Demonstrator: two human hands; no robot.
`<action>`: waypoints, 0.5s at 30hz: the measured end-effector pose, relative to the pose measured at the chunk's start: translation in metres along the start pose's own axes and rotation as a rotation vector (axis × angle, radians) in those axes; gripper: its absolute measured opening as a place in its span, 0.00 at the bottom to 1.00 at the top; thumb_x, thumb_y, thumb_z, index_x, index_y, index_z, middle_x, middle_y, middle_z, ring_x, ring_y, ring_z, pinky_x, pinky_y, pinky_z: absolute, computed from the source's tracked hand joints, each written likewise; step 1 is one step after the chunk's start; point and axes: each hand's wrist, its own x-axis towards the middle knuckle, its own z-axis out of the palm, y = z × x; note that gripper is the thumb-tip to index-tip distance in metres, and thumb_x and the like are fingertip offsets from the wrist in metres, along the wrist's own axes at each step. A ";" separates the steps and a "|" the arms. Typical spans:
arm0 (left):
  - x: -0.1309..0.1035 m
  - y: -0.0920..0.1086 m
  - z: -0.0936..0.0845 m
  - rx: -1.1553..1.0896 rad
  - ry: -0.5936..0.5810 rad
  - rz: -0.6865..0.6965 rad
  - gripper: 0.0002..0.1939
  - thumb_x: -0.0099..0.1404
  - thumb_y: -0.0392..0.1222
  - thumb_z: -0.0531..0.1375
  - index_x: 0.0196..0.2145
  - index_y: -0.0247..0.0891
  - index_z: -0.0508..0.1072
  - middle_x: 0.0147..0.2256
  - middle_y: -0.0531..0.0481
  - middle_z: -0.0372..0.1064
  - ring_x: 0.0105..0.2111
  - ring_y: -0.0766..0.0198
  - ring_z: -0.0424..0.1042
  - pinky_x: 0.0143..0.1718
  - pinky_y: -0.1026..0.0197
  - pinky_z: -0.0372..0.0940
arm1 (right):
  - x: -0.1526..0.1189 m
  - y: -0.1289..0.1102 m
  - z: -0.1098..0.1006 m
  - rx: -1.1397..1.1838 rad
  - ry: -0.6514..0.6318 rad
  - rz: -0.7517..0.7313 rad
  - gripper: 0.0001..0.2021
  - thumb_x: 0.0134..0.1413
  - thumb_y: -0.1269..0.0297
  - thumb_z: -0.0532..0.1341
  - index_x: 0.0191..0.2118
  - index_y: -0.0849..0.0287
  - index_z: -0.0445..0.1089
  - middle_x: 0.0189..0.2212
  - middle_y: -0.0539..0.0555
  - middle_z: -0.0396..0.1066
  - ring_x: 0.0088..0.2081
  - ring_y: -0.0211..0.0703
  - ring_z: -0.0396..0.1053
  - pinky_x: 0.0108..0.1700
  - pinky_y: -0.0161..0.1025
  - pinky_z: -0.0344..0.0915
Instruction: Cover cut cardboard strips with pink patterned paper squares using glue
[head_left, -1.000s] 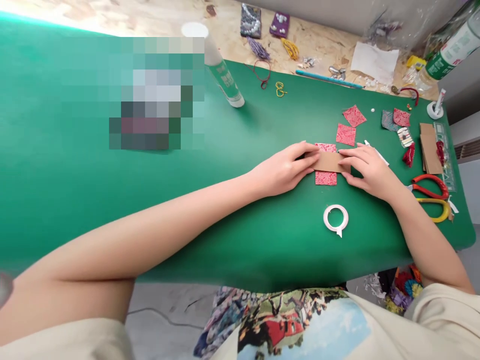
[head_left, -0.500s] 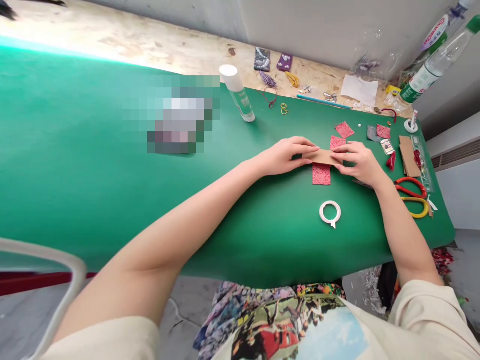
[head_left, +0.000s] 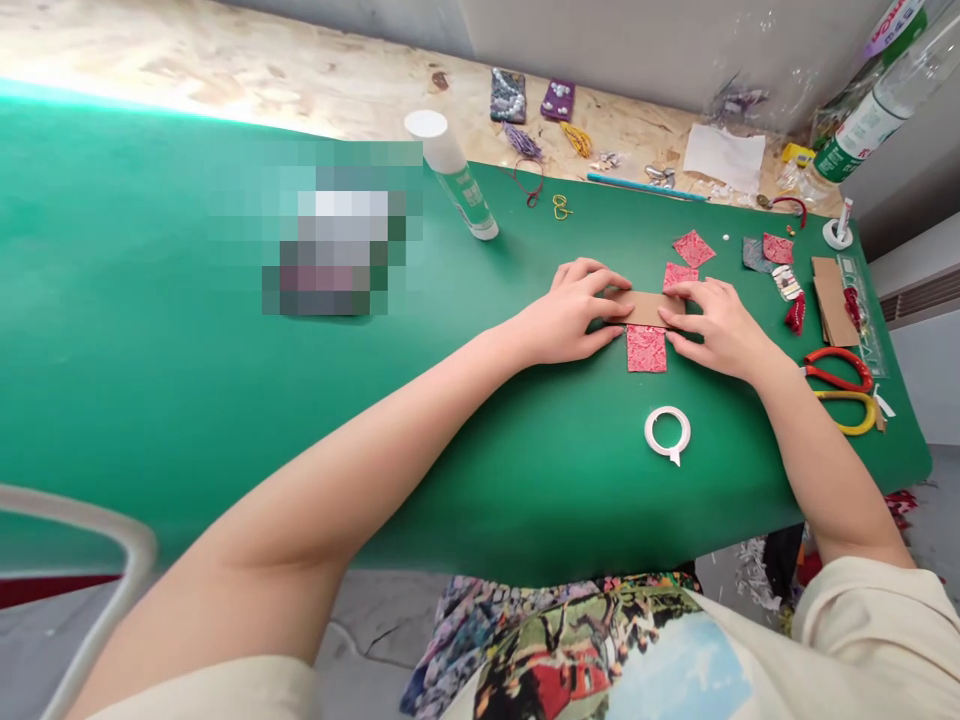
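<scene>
The small brown cardboard strip (head_left: 646, 308) lies flat on the green-covered counter (head_left: 225, 400), laid crosswise over a red patterned paper rectangle (head_left: 646, 348) whose lower half sticks out below it towards me. My left hand (head_left: 574, 318) presses on the strip's left end and my right hand (head_left: 712, 325) on its right end; the fingers (head_left: 679, 292) of both are stretched out nearly flat, pinning the card down rather than gripping it. I judge I am at the step of seating the card on the red paper, squaring the two before the paper is fixed or folded. The next move, as I read it, calls for steady pressure on both ends so the strip does not slide, and one hand freed without shifting it.

Further out, a white tape ring (head_left: 667, 432) lies near my right forearm, two loose red patterned squares (head_left: 694, 248) sit just beyond the strip, red-handled scissors (head_left: 838, 368) and yellow-handled scissors (head_left: 851, 410) lie at the right edge, and a white glue stick with green label (head_left: 454, 175) lies beyond my left hand.

Against the earlier view, my hands have stayed on the strip's ends; the red paper's upper edge showed above the card a second ago and is now hidden under it.
</scene>
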 end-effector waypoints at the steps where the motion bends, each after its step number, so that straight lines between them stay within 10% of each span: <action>1: 0.000 0.002 -0.001 0.003 -0.013 -0.014 0.17 0.72 0.45 0.57 0.51 0.38 0.81 0.60 0.35 0.69 0.60 0.41 0.62 0.62 0.33 0.57 | 0.001 -0.004 -0.002 -0.018 -0.025 0.004 0.18 0.68 0.59 0.57 0.54 0.59 0.79 0.60 0.67 0.70 0.59 0.60 0.67 0.64 0.63 0.58; 15: 0.026 0.030 -0.003 0.133 -0.138 -0.235 0.18 0.67 0.35 0.53 0.38 0.38 0.85 0.56 0.38 0.73 0.58 0.44 0.66 0.67 0.30 0.50 | 0.032 -0.018 -0.023 0.066 -0.262 0.205 0.14 0.60 0.70 0.56 0.31 0.60 0.79 0.56 0.65 0.70 0.59 0.59 0.64 0.67 0.61 0.50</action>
